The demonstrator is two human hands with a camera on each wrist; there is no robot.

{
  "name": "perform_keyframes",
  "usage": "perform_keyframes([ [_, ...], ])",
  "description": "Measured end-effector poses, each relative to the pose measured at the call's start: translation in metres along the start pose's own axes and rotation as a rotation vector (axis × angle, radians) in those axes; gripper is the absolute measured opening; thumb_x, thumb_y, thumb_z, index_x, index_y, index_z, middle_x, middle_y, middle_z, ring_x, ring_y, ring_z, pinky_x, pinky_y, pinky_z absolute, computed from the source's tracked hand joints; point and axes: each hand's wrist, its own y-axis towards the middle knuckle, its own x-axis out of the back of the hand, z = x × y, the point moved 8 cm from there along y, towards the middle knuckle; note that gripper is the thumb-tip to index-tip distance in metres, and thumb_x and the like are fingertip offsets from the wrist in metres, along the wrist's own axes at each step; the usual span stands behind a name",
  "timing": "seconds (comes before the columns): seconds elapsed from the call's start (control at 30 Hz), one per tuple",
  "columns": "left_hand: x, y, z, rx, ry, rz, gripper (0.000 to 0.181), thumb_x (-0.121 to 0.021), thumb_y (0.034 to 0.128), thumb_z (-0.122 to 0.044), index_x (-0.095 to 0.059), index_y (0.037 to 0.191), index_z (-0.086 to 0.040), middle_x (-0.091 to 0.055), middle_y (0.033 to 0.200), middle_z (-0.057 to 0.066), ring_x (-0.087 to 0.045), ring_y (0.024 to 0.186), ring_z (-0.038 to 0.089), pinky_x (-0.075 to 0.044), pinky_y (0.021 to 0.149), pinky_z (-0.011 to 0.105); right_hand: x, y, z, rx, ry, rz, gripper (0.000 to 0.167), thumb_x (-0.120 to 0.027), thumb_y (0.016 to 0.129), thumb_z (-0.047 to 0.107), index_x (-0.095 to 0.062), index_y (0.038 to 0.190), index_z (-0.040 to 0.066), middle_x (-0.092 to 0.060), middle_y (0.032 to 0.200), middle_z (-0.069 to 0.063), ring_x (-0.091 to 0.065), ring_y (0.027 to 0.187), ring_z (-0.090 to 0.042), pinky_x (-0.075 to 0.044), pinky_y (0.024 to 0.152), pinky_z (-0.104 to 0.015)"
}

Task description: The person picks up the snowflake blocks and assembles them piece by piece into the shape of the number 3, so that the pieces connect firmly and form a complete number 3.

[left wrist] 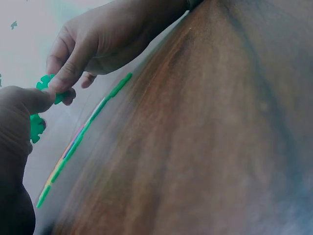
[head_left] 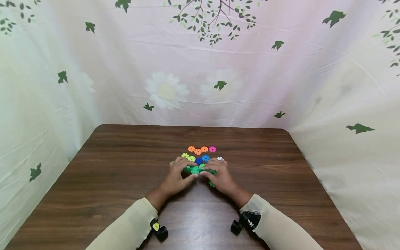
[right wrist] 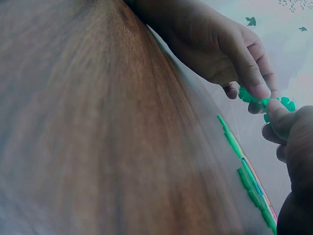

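Left hand (head_left: 176,177) and right hand (head_left: 222,177) pinch small bright green flower-shaped plastic pieces (right wrist: 244,94)

Both hands are drawn in narrow, thumb against fingertips, with green pieces gripped between them. The wrist views show these pieces raised above the brown wood-grain worktop (head_left: 125,166), the two thumbs close together. Whether the held pieces interlock or merely overlap is hard to tell, since fingers cover much of them.

Just beyond the hands lie flat orange flower-shaped discs (head_left: 198,151), a bright pink flower-shaped disc (head_left: 212,149), yellow-green flower-shaped discs (head_left: 191,158) and blue flower-shaped discs (head_left: 199,160). A white flower-shaped disc (head_left: 220,158) shows partly behind the right hand, and a loose green flower-shaped disc (head_left: 212,184) lies beside that hand on the near side.

The green pieces look thin and very light, probably stiff with a little give in the petals, and smooth enough to twist in a slack pinch. The better hold seems to be thumb and fingertip on opposite faces near the outer rim, leaving the notches uncovered. Hard sideways pressure might bend a petal.
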Motion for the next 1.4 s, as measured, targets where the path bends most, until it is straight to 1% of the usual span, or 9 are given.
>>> perform_keyframes([
  [0.13,-0.0009,0.0007,0.0004,0.036,-0.01,0.023,0.032,-0.089,0.092,-0.015,-0.078,0.122,-0.007,-0.077,0.116,0.006,-0.06,0.112,0.025,-0.032,0.097,0.049,0.0003,0.0009,0.002,0.002,-0.004,-0.005,0.014,-0.09,0.085,0.002,-0.086,0.097,0.006,-0.083,0.094,-0.006,-0.072,0.096,-0.023,-0.031,0.096,-0.045],
  [0.4,0.0001,0.0002,0.0033,0.066,0.001,0.02,0.031,-0.087,0.0927,-0.013,-0.078,0.121,-0.005,-0.078,0.119,0.008,-0.062,0.113,0.027,-0.032,0.1,0.052,0.0016,0.001,0.0011,0.002,-0.017,-0.03,0.016,-0.092,0.083,-0.001,-0.086,0.096,0.006,-0.084,0.095,-0.006,-0.074,0.097,-0.025,-0.034,0.099,-0.045],
  [0.5,0.001,0.0006,0.0021,0.052,0.001,0.012,0.033,-0.088,0.0915,-0.013,-0.078,0.121,-0.005,-0.078,0.118,0.008,-0.062,0.113,0.027,-0.033,0.098,0.052,0.0017,0.001,0.0001,-0.002,-0.021,-0.036,0.017,-0.092,0.083,-0.003,-0.086,0.095,0.007,-0.083,0.094,-0.006,-0.074,0.097,-0.025,-0.034,0.098,-0.044],
  [0.7,0.0004,0.0002,0.0016,-0.006,-0.001,-0.012,0.033,-0.089,0.0896,-0.014,-0.078,0.12,-0.007,-0.077,0.116,0.007,-0.062,0.112,0.025,-0.032,0.096,0.054,0.0026,0.001,-0.002,-0.014,-0.014,-0.043,0.019,-0.09,0.084,-0.005,-0.085,0.097,0.008,-0.083,0.097,-0.006,-0.074,0.099,-0.025,-0.035,0.099,-0.043],
  [0.93,-0.0004,-0.0007,0.0013,-0.007,-0.01,0.006,0.032,-0.086,0.0924,-0.012,-0.077,0.123,-0.009,-0.077,0.121,0.005,-0.067,0.115,0.026,-0.031,0.097,0.053,0.0029,0.0004,-0.0028,-0.01,-0.001,-0.05,0.025,-0.088,0.084,-0.009,-0.084,0.102,0.008,-0.083,0.101,-0.006,-0.075,0.101,-0.027,-0.036,0.099,-0.043],
  [1.07,-0.0002,-0.0029,0.0005,-0.053,0.0,-0.021,0.034,-0.084,0.0935,-0.014,-0.079,0.127,-0.014,-0.076,0.118,0.002,-0.065,0.11,0.02,-0.028,0.093,0.049,0.0024,0.0003,-0.0029,-0.017,-0.002,-0.046,0.025,-0.088,0.084,-0.009,-0.084,0.103,0.008,-0.083,0.101,-0.005,-0.075,0.101,-0.026,-0.038,0.1,-0.043],
  [1.17,0.0005,-0.004,0.0,-0.082,0.015,-0.051,0.031,-0.084,0.0931,-0.015,-0.081,0.124,-0.018,-0.075,0.114,0.001,-0.062,0.104,0.018,-0.026,0.09,0.046,0.0026,0.0003,-0.0026,-0.018,-0.004,-0.044,0.025,-0.088,0.085,-0.008,-0.083,0.104,0.008,-0.083,0.101,-0.005,-0.075,0.102,-0.026,-0.039,0.1,-0.044],
  [1.27,0.0013,-0.0035,-0.0006,-0.068,0.023,-0.062,0.026,-0.085,0.0923,-0.014,-0.081,0.118,-0.016,-0.077,0.112,0.003,-0.062,0.102,0.02,-0.025,0.09,0.045,0.0034,0.0005,-0.0018,-0.011,-0.015,-0.048,0.025,-0.088,0.085,-0.007,-0.083,0.105,0.006,-0.082,0.102,-0.007,-0.074,0.102,-0.027,-0.041,0.1,-0.044],
  [1.4,0.0021,-0.0022,-0.0017,-0.024,0.032,-0.046,0.022,-0.085,0.0925,-0.013,-0.081,0.114,-0.011,-0.078,0.113,0.006,-0.066,0.106,0.026,-0.027,0.092,0.046,0.0039,0.0001,-0.0032,-0.032,-0.043,-0.057,0.025,-0.089,0.084,-0.006,-0.081,0.105,0.006,-0.082,0.102,-0.007,-0.071,0.103,-0.029,-0.039,0.099,-0.044],
])
